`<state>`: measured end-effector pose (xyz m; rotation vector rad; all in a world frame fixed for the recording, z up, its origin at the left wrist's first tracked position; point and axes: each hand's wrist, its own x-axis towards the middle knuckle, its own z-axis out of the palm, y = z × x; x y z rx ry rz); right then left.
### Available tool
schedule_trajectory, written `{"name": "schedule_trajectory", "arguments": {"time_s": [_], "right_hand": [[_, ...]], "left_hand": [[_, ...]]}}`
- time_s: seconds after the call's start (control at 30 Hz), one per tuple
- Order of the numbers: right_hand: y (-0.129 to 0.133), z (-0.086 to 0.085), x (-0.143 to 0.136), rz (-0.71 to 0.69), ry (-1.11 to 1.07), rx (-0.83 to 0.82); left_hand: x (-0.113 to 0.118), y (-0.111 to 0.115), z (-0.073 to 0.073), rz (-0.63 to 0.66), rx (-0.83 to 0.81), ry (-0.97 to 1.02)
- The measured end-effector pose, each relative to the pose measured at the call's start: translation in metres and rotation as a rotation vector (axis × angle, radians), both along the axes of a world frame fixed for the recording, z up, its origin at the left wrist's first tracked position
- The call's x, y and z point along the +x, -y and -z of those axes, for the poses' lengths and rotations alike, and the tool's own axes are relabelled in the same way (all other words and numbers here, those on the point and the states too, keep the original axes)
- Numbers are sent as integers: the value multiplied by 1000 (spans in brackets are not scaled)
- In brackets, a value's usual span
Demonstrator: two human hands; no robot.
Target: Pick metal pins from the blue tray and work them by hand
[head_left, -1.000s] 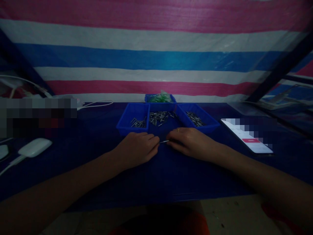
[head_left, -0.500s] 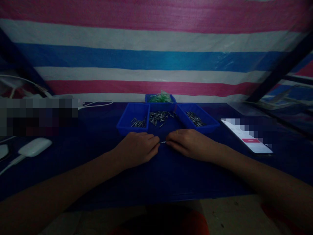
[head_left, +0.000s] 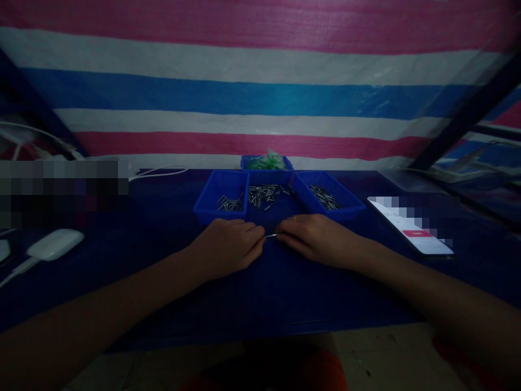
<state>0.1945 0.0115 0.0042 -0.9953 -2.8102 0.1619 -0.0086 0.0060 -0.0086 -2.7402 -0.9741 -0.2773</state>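
L hand (head_left: 230, 244) & R hand (head_left: 311, 234) pinch opp. ends of thin metal rod (head_left: 271, 235), which might drop if either grip slips.

Two hands (head_left: 226, 247); three blue bins (head_left: 228, 184); one phone (head_left: 419, 239); one desk (head_left: 285, 293). The small metal pieces (head_left: 264, 194) are too many to count.

Beyond the hands (head_left: 230, 244), a striped sheet (head_left: 260, 99) hangs in dim light. Beneath them spreads a blue table (head_left: 280, 298).
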Motion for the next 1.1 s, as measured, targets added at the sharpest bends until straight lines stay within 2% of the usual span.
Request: {"name": "schedule_trajectory", "arguments": {"time_s": [0.2, 1.1], "right_hand": [[0, -1, 1, 25, -4, -5], [3, -3, 1, 1, -26, -32]], "left_hand": [[0, 0, 1, 28, 6, 18], [-1, -1, 1, 9, 8, -23]]}}
